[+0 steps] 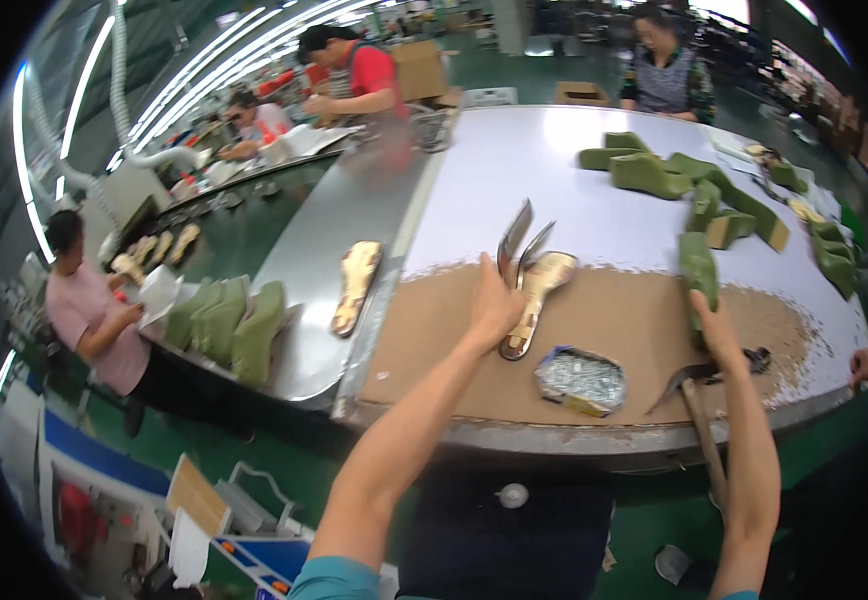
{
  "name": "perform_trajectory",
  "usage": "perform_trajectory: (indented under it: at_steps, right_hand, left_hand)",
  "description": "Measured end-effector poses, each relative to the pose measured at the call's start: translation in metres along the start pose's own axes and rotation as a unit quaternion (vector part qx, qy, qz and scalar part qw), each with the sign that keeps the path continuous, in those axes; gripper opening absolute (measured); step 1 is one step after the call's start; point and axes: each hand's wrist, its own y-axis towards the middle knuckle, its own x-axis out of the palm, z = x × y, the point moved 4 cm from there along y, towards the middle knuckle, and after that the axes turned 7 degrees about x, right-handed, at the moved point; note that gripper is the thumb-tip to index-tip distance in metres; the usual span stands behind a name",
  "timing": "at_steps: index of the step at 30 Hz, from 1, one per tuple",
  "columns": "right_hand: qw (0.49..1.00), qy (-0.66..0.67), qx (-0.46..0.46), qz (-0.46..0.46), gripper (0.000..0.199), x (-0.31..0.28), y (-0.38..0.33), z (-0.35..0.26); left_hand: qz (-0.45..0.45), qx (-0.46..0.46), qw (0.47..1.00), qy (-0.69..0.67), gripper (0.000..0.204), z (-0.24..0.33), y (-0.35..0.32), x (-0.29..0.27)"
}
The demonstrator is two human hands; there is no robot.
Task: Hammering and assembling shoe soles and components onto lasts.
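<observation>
My left hand (499,310) is closed on a shiny silver-brown piece (516,240) with two curved strips standing up; its exact kind is unclear. Beside that hand a gold-topped shoe sole (546,285) lies on the brown part of the table, partly covered by my fingers. My right hand (716,325) grips a green shoe last (696,262) by its near end. Just below the right hand lies a hammer (702,425), its wooden handle reaching over the table's front edge and partly behind my forearm. Between my arms sits a shallow foil-like tray (582,405) of small shiny bits.
Several green lasts (649,175) lie at the back right of the white-topped table (514,150). Another gold sole (357,288) rests on the metal bench to the left, near a row of green lasts (222,315). Co-workers stand around; a person's hand (866,368) touches the right edge.
</observation>
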Motion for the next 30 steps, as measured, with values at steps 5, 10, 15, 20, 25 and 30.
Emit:
perform_trajectory:
  at_steps: [5, 10, 15, 20, 25, 30]
  right_hand:
    - [0.993, 0.0, 0.007, -0.116, 0.055, 0.002, 0.001, -0.018]
    - [0.995, 0.003, 0.018, -0.098, 0.051, 0.007, 0.013, 0.002]
    - [0.888, 0.423, 0.123, -0.129, 0.05, 0.011, -0.014, -0.001]
    - [0.846, 0.49, 0.061, -0.2, 0.055, 0.036, -0.097, -0.043]
    - [0.912, 0.228, -0.281, -0.193, 0.06, 0.079, -0.201, -0.168]
    - [0.822, 0.389, -0.06, -0.411, 0.076, 0.096, -0.243, -0.148]
  left_hand:
    - [0.199, 0.163, 0.966, 0.008, 0.053, 0.006, -0.004, -0.051]
    - [0.236, 0.347, 0.906, 0.048, 0.038, 0.026, -0.019, -0.06]
    - [0.37, -0.066, 0.816, -0.44, 0.036, -0.003, -0.002, -0.107]
    - [0.187, -0.152, 0.914, -0.327, 0.054, 0.02, -0.024, -0.068]
    - [0.099, -0.065, 0.777, -0.619, 0.066, 0.096, -0.09, -0.026]
    - [-0.023, -0.069, 0.709, -0.702, 0.065, 0.117, -0.128, -0.073]
